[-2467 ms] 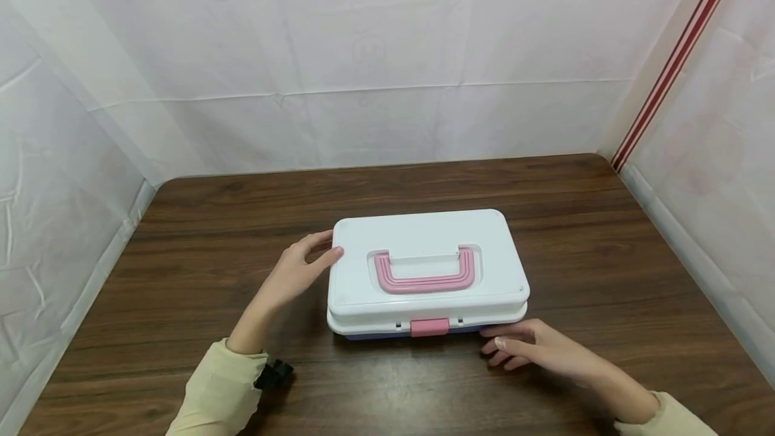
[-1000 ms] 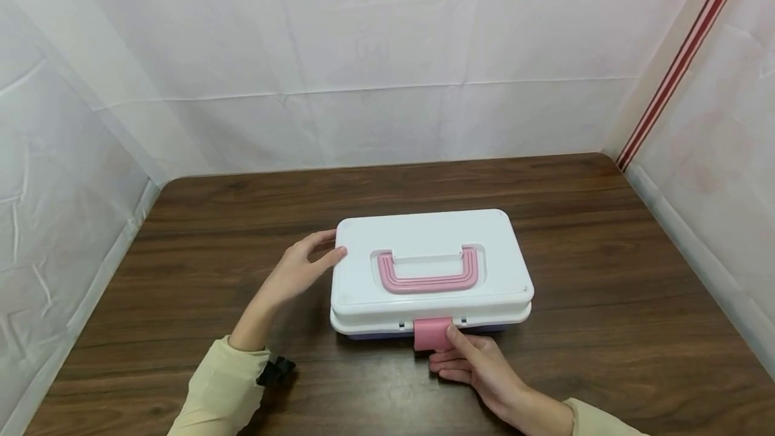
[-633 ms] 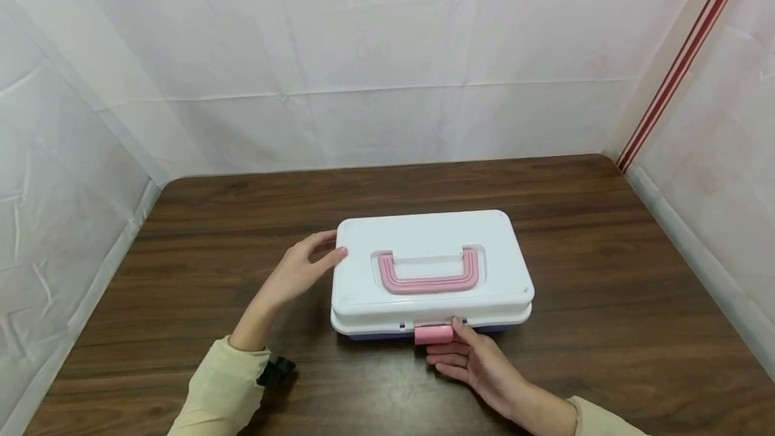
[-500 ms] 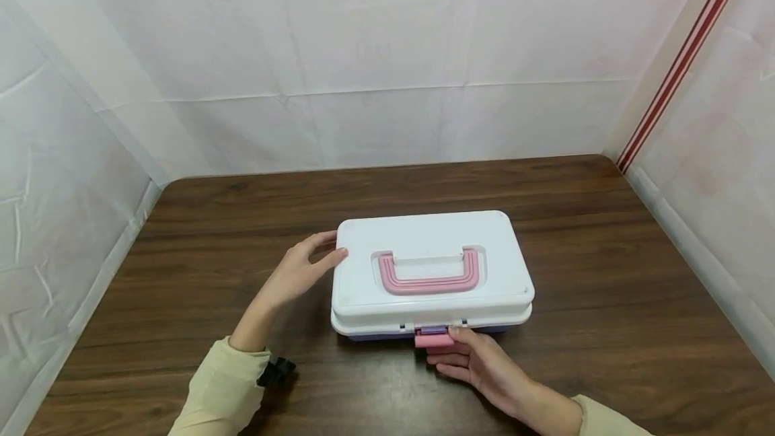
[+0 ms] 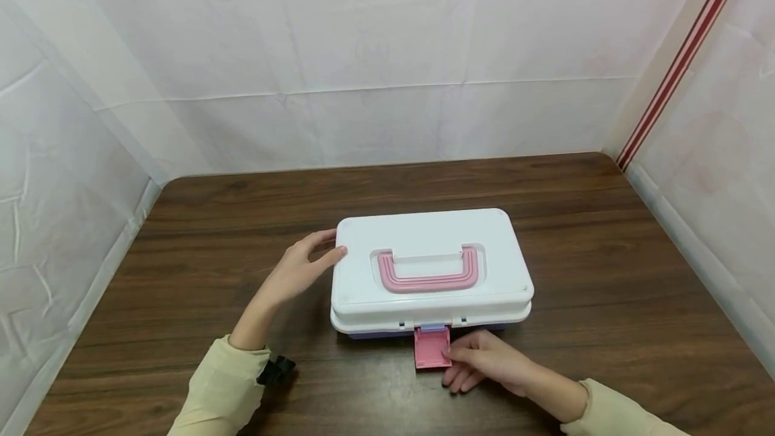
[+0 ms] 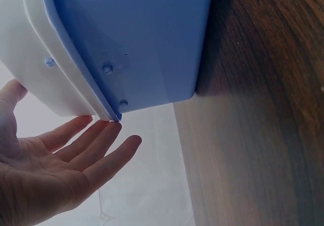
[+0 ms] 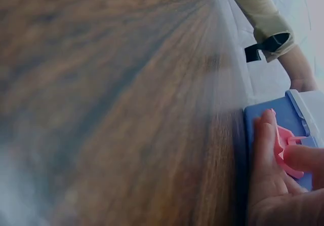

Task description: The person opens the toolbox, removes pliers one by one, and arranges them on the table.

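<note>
The right hand (image 5: 484, 362) pinches the pink latch (image 5: 432, 347) – now folded down flat onto the worktop (image 5: 605, 274) just in front of the box (image 5: 430, 274). The left hand (image 5: 299, 268), fingers straight, rests against the box's left end. The box lies long axis left-to-right – smooth white plastic lid, blue base, ribbed pink handle (image 5: 427, 273).

Dark wooden table (image 5: 605, 274), white-lidded blue storage box (image 5: 430, 268) resting on it, apparently flat
</note>
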